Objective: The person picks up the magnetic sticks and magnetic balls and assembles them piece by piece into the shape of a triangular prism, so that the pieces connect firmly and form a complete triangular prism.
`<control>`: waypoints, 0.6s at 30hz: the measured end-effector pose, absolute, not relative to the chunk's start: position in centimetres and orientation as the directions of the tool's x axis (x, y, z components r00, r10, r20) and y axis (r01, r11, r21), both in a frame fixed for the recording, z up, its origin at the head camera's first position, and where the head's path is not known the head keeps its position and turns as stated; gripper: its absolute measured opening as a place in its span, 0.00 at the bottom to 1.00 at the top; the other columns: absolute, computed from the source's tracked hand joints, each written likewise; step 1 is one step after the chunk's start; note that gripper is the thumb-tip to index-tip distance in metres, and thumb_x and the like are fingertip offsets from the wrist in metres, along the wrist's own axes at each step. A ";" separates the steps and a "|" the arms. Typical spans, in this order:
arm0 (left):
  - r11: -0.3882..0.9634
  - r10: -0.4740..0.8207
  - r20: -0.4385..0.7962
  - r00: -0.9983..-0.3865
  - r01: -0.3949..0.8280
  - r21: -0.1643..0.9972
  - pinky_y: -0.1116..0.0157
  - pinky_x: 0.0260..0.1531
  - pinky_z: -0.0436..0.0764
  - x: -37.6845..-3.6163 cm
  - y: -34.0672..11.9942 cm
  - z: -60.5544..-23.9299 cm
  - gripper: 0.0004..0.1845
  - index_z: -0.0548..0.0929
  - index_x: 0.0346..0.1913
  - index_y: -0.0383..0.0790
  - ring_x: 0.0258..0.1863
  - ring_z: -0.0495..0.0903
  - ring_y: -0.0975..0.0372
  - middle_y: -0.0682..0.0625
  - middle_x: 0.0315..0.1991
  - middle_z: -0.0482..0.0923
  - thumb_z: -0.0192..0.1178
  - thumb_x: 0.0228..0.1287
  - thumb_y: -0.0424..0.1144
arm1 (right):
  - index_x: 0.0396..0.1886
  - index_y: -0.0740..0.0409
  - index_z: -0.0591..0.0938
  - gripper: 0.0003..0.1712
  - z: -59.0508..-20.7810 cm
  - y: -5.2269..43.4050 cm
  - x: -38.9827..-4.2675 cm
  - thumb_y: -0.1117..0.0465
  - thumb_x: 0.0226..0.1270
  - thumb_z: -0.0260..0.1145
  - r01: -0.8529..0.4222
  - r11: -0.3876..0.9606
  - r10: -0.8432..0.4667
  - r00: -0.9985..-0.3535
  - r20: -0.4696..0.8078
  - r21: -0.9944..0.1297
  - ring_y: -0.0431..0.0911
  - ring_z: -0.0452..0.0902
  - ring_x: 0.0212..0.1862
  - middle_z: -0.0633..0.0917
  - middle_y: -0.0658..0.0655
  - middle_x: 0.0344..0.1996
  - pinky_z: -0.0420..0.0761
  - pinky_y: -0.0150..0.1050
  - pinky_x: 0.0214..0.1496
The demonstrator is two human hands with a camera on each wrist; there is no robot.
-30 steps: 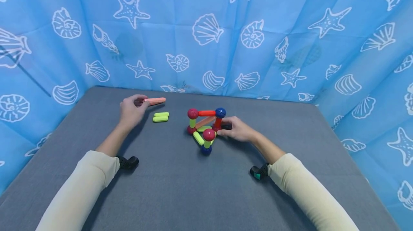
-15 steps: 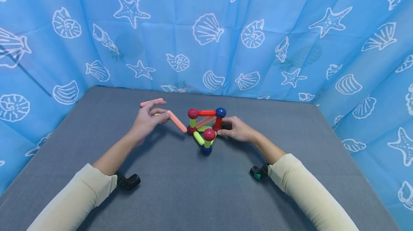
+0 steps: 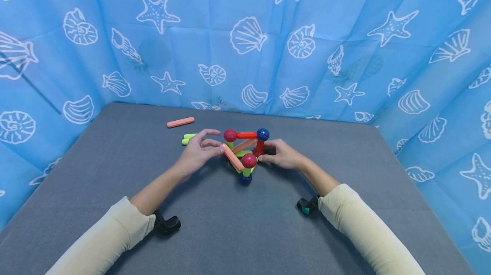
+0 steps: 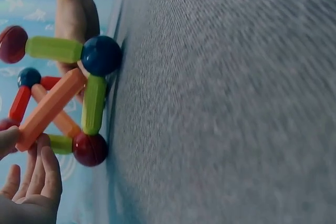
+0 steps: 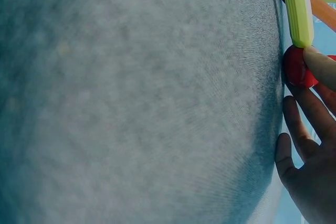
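A ball-and-stick structure (image 3: 245, 151) of red and blue balls joined by green, red and orange sticks stands on the grey table (image 3: 230, 232). My left hand (image 3: 215, 147) pinches one end of an orange stick (image 3: 232, 158) and holds it slanted against the structure's near left side. In the left wrist view this orange stick (image 4: 50, 109) runs from my fingertips (image 4: 10, 137) toward the blue ball (image 4: 101, 55). My right hand (image 3: 268, 153) grips the structure's right base. There my thumb (image 5: 321, 66) presses a red ball (image 5: 296, 69).
A loose orange stick (image 3: 180, 122) lies at the back left of the table. Two green sticks (image 3: 189, 138) lie partly hidden behind my left hand. Blue cloth printed with shells (image 3: 245, 36) walls in the table on three sides.
My left hand picked up an orange stick from the loose pieces at the left and carried it right to the structure. The right hand stayed on the structure.
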State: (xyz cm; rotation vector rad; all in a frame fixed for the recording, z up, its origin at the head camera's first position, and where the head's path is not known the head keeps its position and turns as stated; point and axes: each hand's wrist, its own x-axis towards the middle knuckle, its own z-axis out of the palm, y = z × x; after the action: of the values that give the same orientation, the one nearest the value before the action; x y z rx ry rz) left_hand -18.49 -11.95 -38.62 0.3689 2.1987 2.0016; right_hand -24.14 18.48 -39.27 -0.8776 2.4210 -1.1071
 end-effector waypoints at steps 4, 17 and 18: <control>0.078 0.281 0.050 -0.958 0.075 0.994 0.58 0.55 0.80 -18.5 -11.3 -38.5 0.27 0.70 0.66 0.40 0.48 0.85 0.54 0.41 0.46 0.84 0.66 0.67 0.39 | 0.60 0.63 0.79 0.21 -39.2 18.5 -24.1 0.63 0.69 0.66 -0.405 0.502 -0.661 -0.749 -0.037 -0.764 0.52 0.78 0.57 0.84 0.60 0.54 0.72 0.55 0.64; 0.092 0.213 0.075 -0.974 0.097 0.991 0.59 0.41 0.85 -19.2 -9.6 -38.4 0.29 0.72 0.64 0.39 0.36 0.88 0.55 0.42 0.36 0.87 0.70 0.63 0.40 | 0.61 0.62 0.79 0.22 -39.5 18.5 -24.2 0.63 0.68 0.67 -0.387 0.503 -0.653 -0.756 -0.047 -0.773 0.52 0.77 0.59 0.83 0.59 0.55 0.71 0.55 0.65; 0.095 0.205 0.074 -0.976 0.095 0.991 0.60 0.41 0.85 -19.3 -9.5 -38.4 0.29 0.72 0.64 0.38 0.36 0.88 0.55 0.42 0.35 0.87 0.70 0.62 0.40 | 0.61 0.62 0.79 0.22 -39.5 18.4 -24.2 0.63 0.68 0.67 -0.388 0.503 -0.653 -0.756 -0.046 -0.772 0.52 0.77 0.59 0.83 0.59 0.55 0.71 0.55 0.65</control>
State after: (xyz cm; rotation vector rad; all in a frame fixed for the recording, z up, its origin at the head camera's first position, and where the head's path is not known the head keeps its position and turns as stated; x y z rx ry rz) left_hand -19.27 -9.53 -38.40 0.3110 2.2621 2.0360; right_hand -24.22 18.44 -39.49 -0.8707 2.4179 -1.1191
